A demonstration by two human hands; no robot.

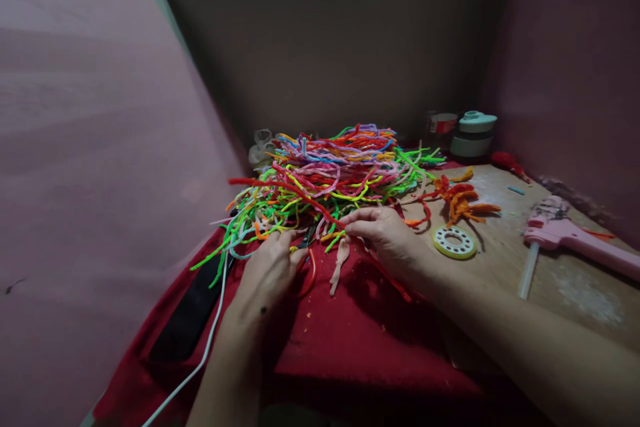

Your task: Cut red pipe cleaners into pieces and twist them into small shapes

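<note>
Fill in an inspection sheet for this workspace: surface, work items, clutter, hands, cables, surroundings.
Surface: dark red cloth, small scraps on it; brown board at the right.
Work items: heap of multicoloured fuzzy stems; long red fuzzy stem; scissors with orange-red loop handles.
Clutter: pink glue gun; yellow-rimmed white disc with holes; orange fuzzy bundle; flat black phone-like slab.
Hands: right hand pinches the red stem; left hand is at the scissors, its grip partly hidden.
Cables: thin white cable beside the slab; ends unclear.
Surroundings: pale pink wall at left, dark wall behind, teal-lidded container at back right.
</note>
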